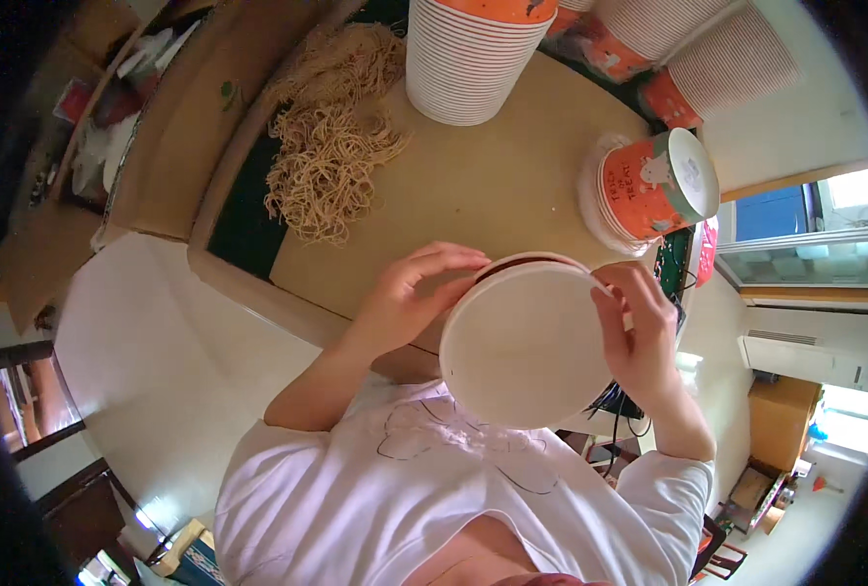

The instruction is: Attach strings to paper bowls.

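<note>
A round white paper bucket (527,352) is held up in front of my chest, its pale round face toward me. A dark reddish gap shows along its far upper rim. At the upper left of that rim my left hand (402,305) closes its thumb and fingers on the edge. My right hand (639,327) pinches the rim at the upper right, fingers bent. Whether a cord is between the fingertips I cannot tell. Beyond the hands, a tangled pile of tan string (331,146) lies on the cardboard-covered table (483,186).
A tall stack of white paper buckets (473,68) stands at the table's far side. An orange printed bucket stack (649,190) lies tilted at the right, in clear plastic. More nested buckets (732,63) lie at the far right. A large cardboard box (175,127) is at the left.
</note>
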Motion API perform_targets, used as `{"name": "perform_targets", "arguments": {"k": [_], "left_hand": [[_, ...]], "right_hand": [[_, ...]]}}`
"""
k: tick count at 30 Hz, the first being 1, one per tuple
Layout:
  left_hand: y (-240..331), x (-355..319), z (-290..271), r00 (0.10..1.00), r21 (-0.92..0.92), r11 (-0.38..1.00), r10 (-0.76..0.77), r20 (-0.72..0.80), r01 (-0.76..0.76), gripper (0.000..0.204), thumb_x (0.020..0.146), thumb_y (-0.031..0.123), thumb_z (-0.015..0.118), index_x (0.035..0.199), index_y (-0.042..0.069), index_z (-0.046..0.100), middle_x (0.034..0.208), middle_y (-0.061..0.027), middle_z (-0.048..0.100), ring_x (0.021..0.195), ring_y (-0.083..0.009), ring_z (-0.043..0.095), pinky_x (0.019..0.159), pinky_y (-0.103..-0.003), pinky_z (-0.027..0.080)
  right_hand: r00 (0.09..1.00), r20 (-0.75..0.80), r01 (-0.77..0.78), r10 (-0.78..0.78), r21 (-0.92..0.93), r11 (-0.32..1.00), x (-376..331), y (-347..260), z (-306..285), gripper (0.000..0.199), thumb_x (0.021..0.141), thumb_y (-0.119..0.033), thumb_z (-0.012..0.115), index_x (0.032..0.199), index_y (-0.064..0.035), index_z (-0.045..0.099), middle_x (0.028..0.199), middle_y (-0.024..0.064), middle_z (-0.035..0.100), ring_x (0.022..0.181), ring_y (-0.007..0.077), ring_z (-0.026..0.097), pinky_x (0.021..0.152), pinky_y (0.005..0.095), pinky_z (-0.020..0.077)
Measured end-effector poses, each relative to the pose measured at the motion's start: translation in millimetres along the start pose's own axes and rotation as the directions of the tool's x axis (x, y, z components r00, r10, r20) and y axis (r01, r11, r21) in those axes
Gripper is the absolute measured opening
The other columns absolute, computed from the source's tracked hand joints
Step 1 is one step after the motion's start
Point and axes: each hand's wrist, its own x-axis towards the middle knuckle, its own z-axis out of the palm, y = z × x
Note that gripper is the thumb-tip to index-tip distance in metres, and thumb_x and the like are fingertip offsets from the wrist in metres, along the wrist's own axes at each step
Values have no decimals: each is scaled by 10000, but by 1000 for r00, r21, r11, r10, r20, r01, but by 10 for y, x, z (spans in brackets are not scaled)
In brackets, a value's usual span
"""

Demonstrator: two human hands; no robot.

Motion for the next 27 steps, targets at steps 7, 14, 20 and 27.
{"name": "perform_targets", "arguments": {"k": [7, 14, 20, 27], "left_hand": [[140, 97, 25, 987, 74, 986, 153, -44, -149, 317, 870, -2, 598, 1181, 57, 611, 1139, -76, 621, 1076, -196, 575, 946, -306, 439], [304, 132, 29, 987, -281, 948, -160, -23, 147, 272, 978, 130, 462, 1189, 24, 599, 1143, -93, 602, 1090, -177, 547, 956, -298, 403], [246, 129, -28, 997, 61, 996, -73, 36, 71, 270, 924, 163, 567, 1151, 25, 619, 1086, -107, 616, 1049, -189, 572, 913, -307, 436], [537, 0, -178, 961, 443, 872, -268, 72, 210, 221, 794, 123, 684, 1001, 48, 660, 826, -63, 609, 709, -145, 568, 599, -295, 452]], "right_hand": [[959, -155, -211, 236, 161, 964, 66, 79, -308, 83, 892, -29, 567, 943, 26, 605, 838, 50, 588, 734, 99, 564, 609, 226, 459], [960, -94, -211, 263, 374, 903, 183, 346, -511, 128, 877, -50, 619, 999, -10, 611, 848, -16, 588, 766, 40, 524, 694, 184, 423], [867, -495, -231, 55, -303, 924, 584, 9, -835, 176, 901, -176, 592, 990, -29, 630, 840, 10, 611, 765, 61, 545, 671, 219, 447], [933, -357, -25, -50, -203, 979, 1050, 674, -456, 173, 887, -195, 636, 959, -38, 639, 820, 120, 641, 685, 209, 623, 631, 308, 498]]}}
